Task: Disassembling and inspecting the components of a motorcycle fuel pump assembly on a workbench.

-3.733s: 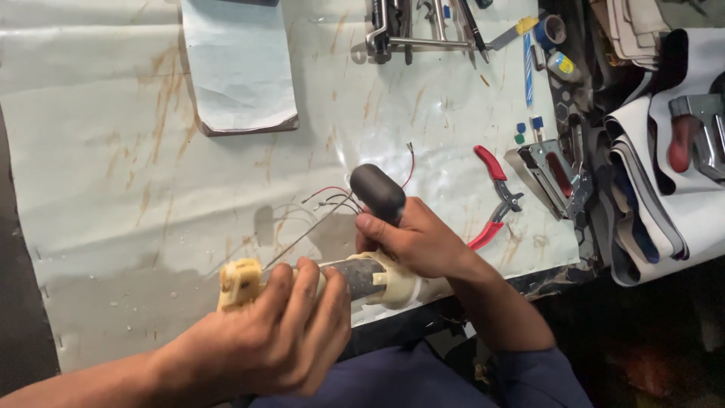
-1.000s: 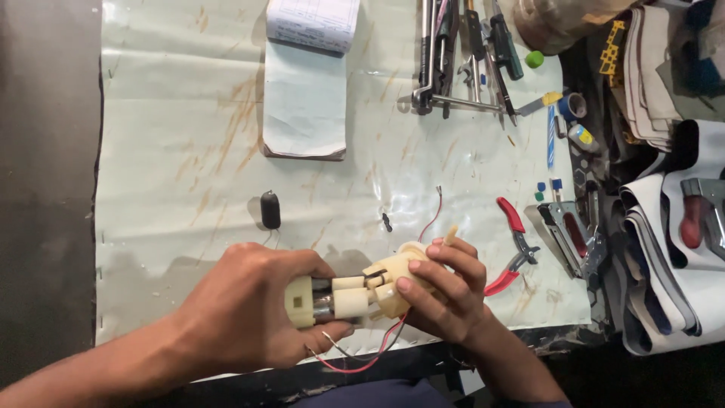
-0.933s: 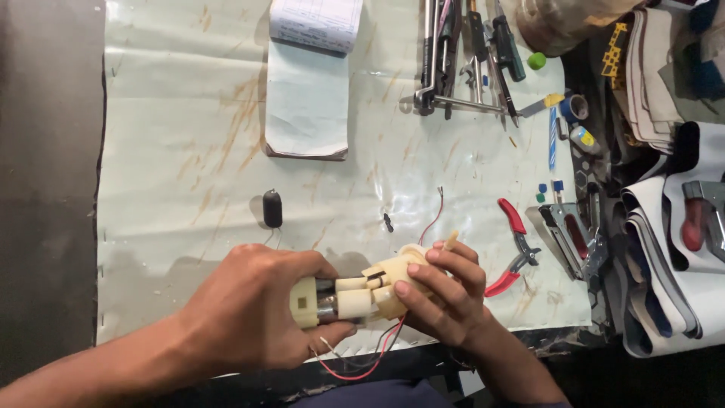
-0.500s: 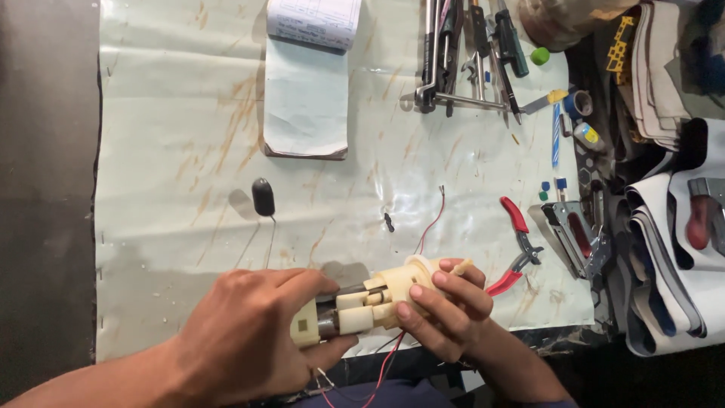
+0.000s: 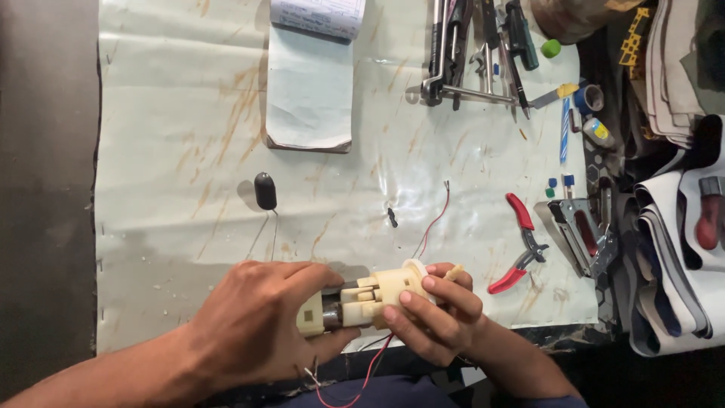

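Both my hands hold a cream plastic pump assembly (image 5: pixel 370 298) with a dark metal core, lying sideways just above the table's near edge. My left hand (image 5: pixel 260 332) wraps its left end. My right hand (image 5: pixel 434 313) grips the flanged right end with fingers curled over it. Thin red and black wires (image 5: pixel 430 227) trail from the assembly up onto the table and down toward my lap. A small black float (image 5: pixel 265 190) on a thin wire arm rests on the sheet to the upper left of my hands.
A stained white plastic sheet (image 5: pixel 174 136) covers the table. A notepad (image 5: pixel 311 79) lies at the top middle. Wrenches and screwdrivers (image 5: pixel 472 49) sit at the top right. Red-handled pliers (image 5: pixel 521 245) and a stapler (image 5: pixel 581 234) lie right of my hands. Clutter fills the right edge.
The black float left my right hand and now lies on the sheet. Both hands have shifted toward the near edge with the assembly, and the wires trail longer.
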